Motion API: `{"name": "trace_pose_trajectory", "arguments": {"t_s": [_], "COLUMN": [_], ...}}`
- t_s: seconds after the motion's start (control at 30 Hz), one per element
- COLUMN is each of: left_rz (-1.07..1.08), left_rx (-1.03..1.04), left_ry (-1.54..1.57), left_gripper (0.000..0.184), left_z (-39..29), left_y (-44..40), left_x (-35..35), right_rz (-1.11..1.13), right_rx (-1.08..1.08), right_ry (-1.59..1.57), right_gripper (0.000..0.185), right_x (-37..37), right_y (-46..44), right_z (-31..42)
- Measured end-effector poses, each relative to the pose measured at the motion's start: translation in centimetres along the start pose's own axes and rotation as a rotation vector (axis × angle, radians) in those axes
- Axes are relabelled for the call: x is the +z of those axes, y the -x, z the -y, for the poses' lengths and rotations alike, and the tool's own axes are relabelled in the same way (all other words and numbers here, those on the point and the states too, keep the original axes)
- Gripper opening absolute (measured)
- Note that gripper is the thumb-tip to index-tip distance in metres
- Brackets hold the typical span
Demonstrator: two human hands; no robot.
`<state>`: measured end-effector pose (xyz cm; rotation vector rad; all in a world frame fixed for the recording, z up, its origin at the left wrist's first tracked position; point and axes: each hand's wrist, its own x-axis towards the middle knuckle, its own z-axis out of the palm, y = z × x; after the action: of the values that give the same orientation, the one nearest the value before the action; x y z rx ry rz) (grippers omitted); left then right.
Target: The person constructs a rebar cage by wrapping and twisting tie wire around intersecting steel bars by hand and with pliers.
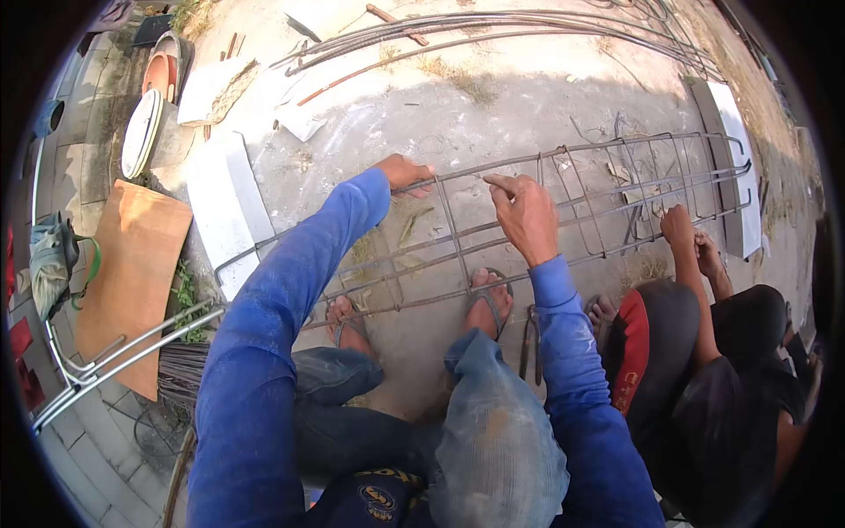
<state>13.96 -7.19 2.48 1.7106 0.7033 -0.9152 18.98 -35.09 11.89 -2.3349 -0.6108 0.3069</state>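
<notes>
A long rebar cage [458, 233] of straight bars and bent stirrups stretches across in front of me. My left hand [407, 173] is closed around its far bar, near a stirrup. Just to the right, my right hand [525, 216] is over the cage with its fingers curled in and the index finger pointing left; what it holds, if anything, does not show. On the ground beside my right foot lies a pair of pincers [530, 343]. At the cage's right part, a co-worker's hands [682, 231] work close to the near bar.
White blocks under the cage's ends stand at left [231, 211] and right [738, 167]. Long loose rebars [493, 22] lie at the back. On the left are a plywood sheet [136, 282] and metal tubing [123, 356]. The co-worker [678, 352] crouches at my right.
</notes>
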Motion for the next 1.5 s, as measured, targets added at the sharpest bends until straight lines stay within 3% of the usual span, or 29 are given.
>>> {"name": "trace_pose_trajectory", "arguments": {"t_s": [0.17,0.37,0.47,0.67,0.83,0.97,1.13,1.23,1.37,1.5], "left_rz": [0.022,0.073,0.088,0.059,0.054,0.077,0.038,0.049,0.122,0.231], "left_rx": [-0.013,-0.052,-0.018,0.080,0.084,0.158,0.059,0.077,0.101,0.090], "left_ry": [-0.073,-0.148,-0.072,0.101,0.105,0.260,0.246,0.240,0.303,0.342], "left_gripper": [0.052,0.048,0.046,0.037,0.039,0.033,0.025,0.023,0.019,0.019], "left_z": [-1.9,-1.8,-1.1,-0.7,-0.8,2.1,1.7,1.6,1.2,0.6], "left_y": [1.5,0.4,-0.3,0.6,-0.1,-2.3,-1.8,-1.6,-1.2,-0.9], "left_x": [0.2,-0.3,-0.2,0.4,0.2,0.2,-0.2,-0.3,-0.5,-1.0], "right_rz": [0.247,0.391,0.563,0.636,0.566,0.350,0.178,0.241,0.121,0.118], "right_rx": [-0.102,-0.366,-0.400,-0.441,-0.418,-0.355,-0.223,-0.206,-0.228,-0.259], "right_ry": [0.323,0.711,0.649,0.716,0.676,0.616,0.546,0.520,0.313,0.236], "right_gripper": [0.026,0.015,0.012,0.006,0.010,0.014,0.019,0.017,0.013,0.027], "right_x": [0.6,5.1,6.9,7.6,7.3,9.8,11.0,10.3,10.6,10.6], "right_y": [-5.9,-11.3,-12.5,-13.1,-12.2,-10.2,-7.6,-6.1,-2.3,-0.1], "right_z": [2.2,2.9,2.8,4.1,5.2,4.7,3.5,3.8,2.4,0.3]}}
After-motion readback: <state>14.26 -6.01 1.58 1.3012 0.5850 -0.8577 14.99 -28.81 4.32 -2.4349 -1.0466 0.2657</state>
